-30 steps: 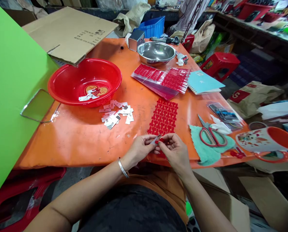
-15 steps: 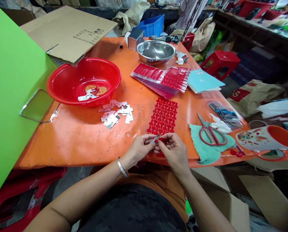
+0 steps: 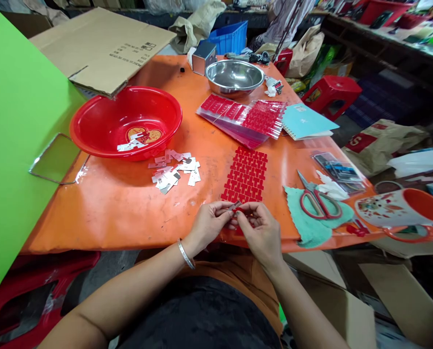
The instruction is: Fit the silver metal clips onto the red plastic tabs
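Note:
My left hand [image 3: 209, 224] and my right hand [image 3: 262, 231] meet at the near edge of the orange table [image 3: 129, 203], fingers pinched together on a small metal plate [image 3: 234, 206]. Just beyond the fingertips lies a sheet of red T-shaped stickers [image 3: 246, 175]. A loose pile of small metal plates [image 3: 174, 170] lies to the left of it. The red basin [image 3: 125, 122] behind that pile holds a few more plates. A silver bangle sits on my left wrist.
A steel bowl [image 3: 234, 76], bagged red sticker sheets [image 3: 246, 118] and a teal notebook [image 3: 305, 123] lie farther back. Red scissors [image 3: 316, 199] rest on a green cloth at right, near an orange mug [image 3: 401, 209]. Cardboard [image 3: 103, 46] and a green board [image 3: 16, 126] stand left.
The hands stay together on the small plate. The red bit seen at the fingertips earlier no longer shows, and the right fingers have shifted slightly over the plate.

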A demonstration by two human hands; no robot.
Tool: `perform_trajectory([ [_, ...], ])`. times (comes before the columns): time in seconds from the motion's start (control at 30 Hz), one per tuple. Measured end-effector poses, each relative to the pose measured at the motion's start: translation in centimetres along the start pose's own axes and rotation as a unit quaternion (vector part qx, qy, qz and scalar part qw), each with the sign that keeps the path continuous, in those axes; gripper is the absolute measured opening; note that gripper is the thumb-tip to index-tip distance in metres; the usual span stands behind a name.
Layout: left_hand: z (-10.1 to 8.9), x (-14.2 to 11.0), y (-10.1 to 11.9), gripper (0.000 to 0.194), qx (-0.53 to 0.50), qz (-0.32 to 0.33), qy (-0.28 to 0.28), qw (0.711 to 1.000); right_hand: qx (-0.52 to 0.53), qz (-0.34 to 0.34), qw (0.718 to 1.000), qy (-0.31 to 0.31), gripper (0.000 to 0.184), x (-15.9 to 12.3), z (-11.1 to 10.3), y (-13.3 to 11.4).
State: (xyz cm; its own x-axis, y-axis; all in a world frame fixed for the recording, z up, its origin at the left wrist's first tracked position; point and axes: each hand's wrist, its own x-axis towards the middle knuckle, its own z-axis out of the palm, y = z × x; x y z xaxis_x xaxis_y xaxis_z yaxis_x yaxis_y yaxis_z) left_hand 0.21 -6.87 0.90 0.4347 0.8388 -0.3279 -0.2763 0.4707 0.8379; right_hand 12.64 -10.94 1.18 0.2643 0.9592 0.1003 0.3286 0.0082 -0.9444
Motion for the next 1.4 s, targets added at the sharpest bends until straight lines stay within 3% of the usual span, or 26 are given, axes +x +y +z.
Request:
perform_trajectory([
  [0.2,0.0,-0.2,-0.2,0.024,0.02,0.029,-0.003,0.999,-0.106,-0.089,0.989,0.053,0.007,0.0,-0.3,-0.3],
  [0.5,0.3,-0.4,0.2,0.029,0.025,0.02,-0.007,0.999,-0.082,-0.014,0.996,0.03,0.011,0.8,-0.5,-0.4],
  [1.07,0.7,-0.8,0.4,0.025,0.014,0.054,-0.006,0.998,-0.03,0.011,0.997,0.076,0.011,0.7,0.1,-1.0],
  [1.13,0.6,-0.8,0.6,0.026,0.001,0.051,0.0,0.999,-0.01,0.01,0.995,0.1,0.017,0.8,0.4,-1.3],
  [1.2,0.6,-0.8,0.8,0.027,-0.013,0.041,0.005,0.999,0.04,0.026,0.992,0.115,0.036,1.2,0.5,-1.5],
  [1.27,0.5,-0.9,1.1,0.03,-0.026,0.031,0.011,0.999,0.086,0.054,0.989,0.107,0.049,1.6,0.4,-1.6],
  [1.4,0.3,-0.8,1.5,0.031,-0.034,0.019,0.019,0.999,0.113,0.126,0.986,0.007,0.033,2.2,0.1,-1.8],
])
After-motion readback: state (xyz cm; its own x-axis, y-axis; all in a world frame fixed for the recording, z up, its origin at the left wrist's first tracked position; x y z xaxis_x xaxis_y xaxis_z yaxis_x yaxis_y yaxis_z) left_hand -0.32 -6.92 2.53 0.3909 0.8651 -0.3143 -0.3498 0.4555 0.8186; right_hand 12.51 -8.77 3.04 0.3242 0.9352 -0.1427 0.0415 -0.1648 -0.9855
